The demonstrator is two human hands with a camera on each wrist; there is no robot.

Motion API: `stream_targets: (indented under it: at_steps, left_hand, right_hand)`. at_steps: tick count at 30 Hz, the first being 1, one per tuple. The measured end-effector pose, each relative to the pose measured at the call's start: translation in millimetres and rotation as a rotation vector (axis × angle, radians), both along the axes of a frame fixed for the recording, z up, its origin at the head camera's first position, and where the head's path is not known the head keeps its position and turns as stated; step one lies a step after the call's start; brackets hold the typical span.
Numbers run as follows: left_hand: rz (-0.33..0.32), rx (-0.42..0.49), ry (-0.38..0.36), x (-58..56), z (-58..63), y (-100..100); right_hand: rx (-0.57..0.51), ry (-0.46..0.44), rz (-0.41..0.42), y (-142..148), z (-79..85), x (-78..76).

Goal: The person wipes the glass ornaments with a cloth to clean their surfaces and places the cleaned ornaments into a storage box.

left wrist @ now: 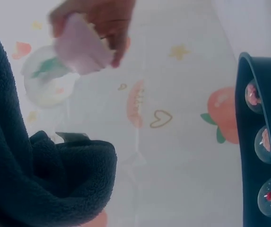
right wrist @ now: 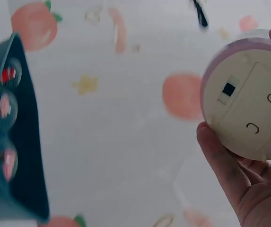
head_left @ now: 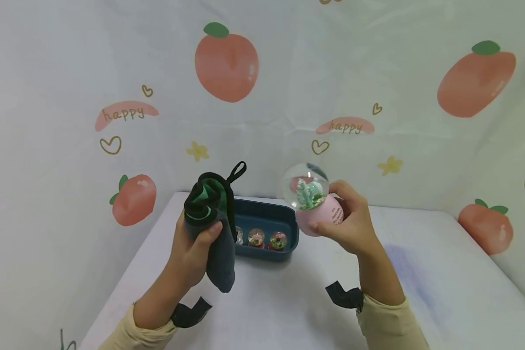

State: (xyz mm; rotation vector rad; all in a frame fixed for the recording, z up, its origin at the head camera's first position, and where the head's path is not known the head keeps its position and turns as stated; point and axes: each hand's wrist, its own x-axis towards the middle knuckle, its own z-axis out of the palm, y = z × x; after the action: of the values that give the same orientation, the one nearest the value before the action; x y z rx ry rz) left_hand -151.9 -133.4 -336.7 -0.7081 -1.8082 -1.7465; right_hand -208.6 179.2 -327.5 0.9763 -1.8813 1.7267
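My left hand (head_left: 190, 253) grips a bunched dark cloth (head_left: 222, 248), grey-blue outside with green folds and a black hanging loop on top. Held up in my right hand (head_left: 352, 223) is a snow globe (head_left: 306, 187) with a clear dome, a pale green figure inside and a pink base. The thumb and fingers hold it by that base, tilted so the dome leans left. From the right wrist, the cream underside (right wrist: 251, 104) shows a small black switch and a battery cover. Cloth and globe are apart, both raised above the table.
Behind the hands, a dark blue tray (head_left: 267, 206) stands on the white table (head_left: 271, 301). Several small snow globes (head_left: 278, 240) sit in a row inside it; the cloth partly hides the left end. A white curtain (head_left: 288, 73) with peach prints hangs behind.
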Motion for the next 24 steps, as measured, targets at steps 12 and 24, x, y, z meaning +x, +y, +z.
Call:
stream_targets:
  at_steps: [12, 24]
  left_hand:
    - [-0.102, -0.016, 0.041, 4.4, -1.8, 12.0]
    - [-0.008, -0.105, 0.035, 5.3, -0.3, 13.7]
  right_hand:
    - [0.235, 0.134, -0.046, -57.3, 6.8, 43.3]
    - [0.397, 0.548, -0.262, -64.7, 12.7, 54.8]
